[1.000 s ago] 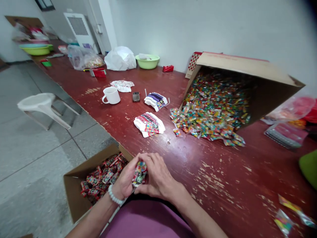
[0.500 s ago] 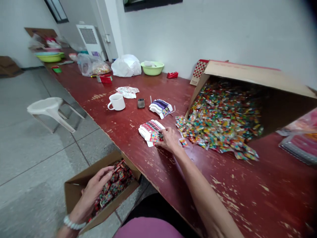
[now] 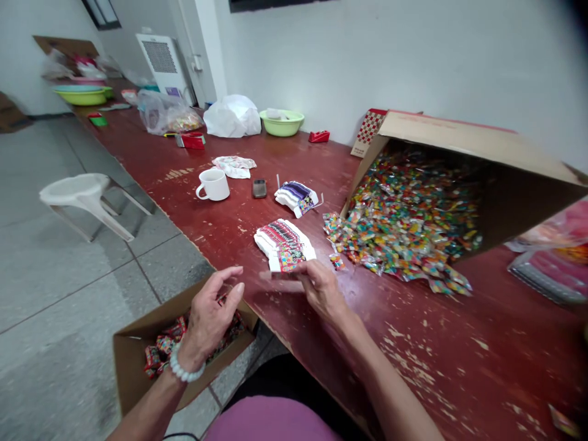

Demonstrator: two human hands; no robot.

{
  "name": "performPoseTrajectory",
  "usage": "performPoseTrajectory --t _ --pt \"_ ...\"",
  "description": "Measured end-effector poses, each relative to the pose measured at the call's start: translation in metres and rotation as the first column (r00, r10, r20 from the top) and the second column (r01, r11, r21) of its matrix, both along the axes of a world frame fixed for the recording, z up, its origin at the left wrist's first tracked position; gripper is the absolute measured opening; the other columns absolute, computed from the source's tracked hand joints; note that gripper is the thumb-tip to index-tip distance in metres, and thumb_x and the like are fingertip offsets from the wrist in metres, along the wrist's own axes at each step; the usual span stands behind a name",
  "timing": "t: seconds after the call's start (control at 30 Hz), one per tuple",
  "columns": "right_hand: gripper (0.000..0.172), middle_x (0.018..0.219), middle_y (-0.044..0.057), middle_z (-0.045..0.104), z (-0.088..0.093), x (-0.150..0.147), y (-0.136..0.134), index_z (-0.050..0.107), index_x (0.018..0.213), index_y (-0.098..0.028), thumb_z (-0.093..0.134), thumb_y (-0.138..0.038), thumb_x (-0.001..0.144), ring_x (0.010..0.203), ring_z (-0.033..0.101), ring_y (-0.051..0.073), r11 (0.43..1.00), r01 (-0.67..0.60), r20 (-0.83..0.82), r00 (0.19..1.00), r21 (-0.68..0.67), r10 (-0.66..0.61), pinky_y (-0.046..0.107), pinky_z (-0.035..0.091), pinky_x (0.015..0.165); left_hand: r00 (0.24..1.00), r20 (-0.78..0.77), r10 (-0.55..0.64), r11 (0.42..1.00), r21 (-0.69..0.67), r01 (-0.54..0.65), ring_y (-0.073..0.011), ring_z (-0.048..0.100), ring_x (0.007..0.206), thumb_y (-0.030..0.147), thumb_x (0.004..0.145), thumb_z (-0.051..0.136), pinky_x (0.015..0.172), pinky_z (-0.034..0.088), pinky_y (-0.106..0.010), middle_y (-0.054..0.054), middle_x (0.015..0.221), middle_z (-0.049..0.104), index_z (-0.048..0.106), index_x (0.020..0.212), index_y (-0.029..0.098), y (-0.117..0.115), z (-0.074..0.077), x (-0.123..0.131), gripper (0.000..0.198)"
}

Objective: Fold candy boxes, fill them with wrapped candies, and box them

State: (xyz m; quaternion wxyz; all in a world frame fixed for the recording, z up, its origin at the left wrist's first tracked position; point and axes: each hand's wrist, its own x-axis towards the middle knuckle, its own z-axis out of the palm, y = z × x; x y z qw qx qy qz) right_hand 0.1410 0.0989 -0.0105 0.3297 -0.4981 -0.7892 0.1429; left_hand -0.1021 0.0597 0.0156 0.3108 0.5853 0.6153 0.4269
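Observation:
My right hand (image 3: 323, 291) pinches a small flat carton (image 3: 283, 275), edge-on and blurred, just in front of a fanned stack of red-and-white printed flat cartons (image 3: 285, 240) on the table. My left hand (image 3: 212, 315), a beaded bracelet on its wrist, is raised over a cardboard box (image 3: 133, 343) beside the table edge. Its thumb and fingers are apart with nothing between them. Inside that box lie several red patterned packets (image 3: 166, 343). Behind the red stack sits a purple-and-white stack of flat cartons (image 3: 296, 197).
To the right, a tipped cardboard box (image 3: 459, 131) spills small clear-wrapped colourful candies (image 3: 395, 226) onto the red table (image 3: 413, 349). Further back are a white mug (image 3: 214, 185), a small dark device (image 3: 260, 188), a crumpled cloth (image 3: 234, 166) and a green basin (image 3: 282, 125). A white stool (image 3: 78, 190) stands left.
My right hand has drawn a flat carton off the red stack, towards me. My left hand has risen out of the box and moved right, nearer the right hand.

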Motion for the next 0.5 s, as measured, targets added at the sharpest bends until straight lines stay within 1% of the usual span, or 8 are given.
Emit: performPoseTrajectory --t 0.07,0.1,0.2,0.27,0.3,0.37,0.43,0.5 --pt "0.023 0.089 0.003 0.067 0.018 0.005 -0.025 0.064 0.095 -0.022 0.046 -0.009 0.090 0.085 0.060 0.018 0.984 -0.169 -0.037 0.985 -0.047 0.168 0.029 0.041 0.075 0.984 0.083 -0.156 0.976 -0.140 0.166 -0.0253 0.062 0.103 0.041 0.079 0.065 0.093 0.047 -0.035 -0.008 0.114 0.069 0.067 0.112 0.020 0.000 0.018 0.007 0.039" --pt "0.024 0.089 0.003 0.067 0.028 0.006 -0.037 0.064 0.095 -0.023 0.047 -0.008 0.089 0.084 0.059 0.019 0.974 -0.214 -0.027 0.977 -0.078 0.213 0.029 0.040 0.075 0.942 0.176 -0.286 0.914 -0.246 0.323 -0.0258 0.062 0.103 0.040 0.078 0.066 0.091 0.048 -0.034 -0.007 0.113 0.069 0.068 0.113 0.021 -0.001 0.025 0.013 0.039" --pt "0.022 0.091 0.002 0.067 0.054 0.004 -0.066 0.065 0.097 -0.025 0.053 -0.009 0.088 0.085 0.058 0.019 0.930 -0.322 0.024 0.943 -0.179 0.331 0.033 0.040 0.080 0.651 0.511 -0.561 0.544 -0.365 0.755 -0.0254 0.064 0.093 0.035 0.070 0.074 0.082 0.051 -0.033 -0.005 0.102 0.072 0.070 0.105 0.021 -0.007 0.027 0.033 0.038" --pt "0.017 0.089 0.002 0.066 0.064 0.001 -0.079 0.066 0.092 -0.024 0.054 -0.012 0.088 0.084 0.057 0.019 0.906 -0.370 0.013 0.925 -0.207 0.381 0.035 0.041 0.082 0.479 0.671 -0.565 0.353 -0.328 0.876 -0.0224 0.065 0.078 0.032 0.064 0.078 0.073 0.052 -0.031 -0.004 0.087 0.072 0.072 0.094 0.019 -0.015 0.015 0.046 0.033" --pt "0.016 0.089 0.002 0.066 0.066 0.001 -0.082 0.066 0.091 -0.024 0.054 -0.013 0.089 0.085 0.057 0.020 0.903 -0.380 -0.018 0.923 -0.203 0.384 0.035 0.041 0.082 0.436 0.735 -0.520 0.305 -0.317 0.898 -0.0205 0.065 0.069 0.032 0.063 0.079 0.067 0.051 -0.030 -0.004 0.078 0.071 0.072 0.091 0.018 -0.019 0.008 0.052 0.032" --pt "0.019 0.099 0.003 0.066 0.064 0.002 -0.087 0.065 0.101 -0.025 0.055 -0.013 0.088 0.096 0.057 0.021 0.927 -0.340 -0.140 0.937 -0.160 0.320 0.037 0.042 0.088 0.403 0.823 -0.400 0.284 -0.306 0.908 -0.0177 0.063 0.058 0.033 0.063 0.079 0.057 0.046 -0.026 -0.004 0.067 0.068 0.072 0.087 0.016 -0.027 -0.004 0.058 0.030" --pt "0.035 0.116 0.005 0.062 0.055 0.007 -0.090 0.058 0.119 -0.027 0.059 -0.015 0.086 0.110 0.053 0.022 0.962 -0.227 -0.318 0.933 -0.151 0.170 0.039 0.041 0.096 0.390 0.869 -0.304 0.316 -0.294 0.902 -0.0172 0.064 0.058 0.034 0.063 0.080 0.055 0.045 -0.024 -0.006 0.067 0.068 0.072 0.083 0.013 -0.034 -0.009 0.059 0.030" --pt "0.048 0.124 0.006 0.058 0.043 0.012 -0.093 0.050 0.131 -0.029 0.062 -0.020 0.085 0.113 0.053 0.022 0.958 -0.150 -0.507 0.862 -0.243 0.007 0.040 0.043 0.096 0.375 0.896 -0.240 0.362 -0.275 0.891 -0.0189 0.068 0.063 0.033 0.061 0.081 0.058 0.048 -0.024 -0.007 0.074 0.070 0.072 0.086 0.013 -0.039 -0.008 0.059 0.033"
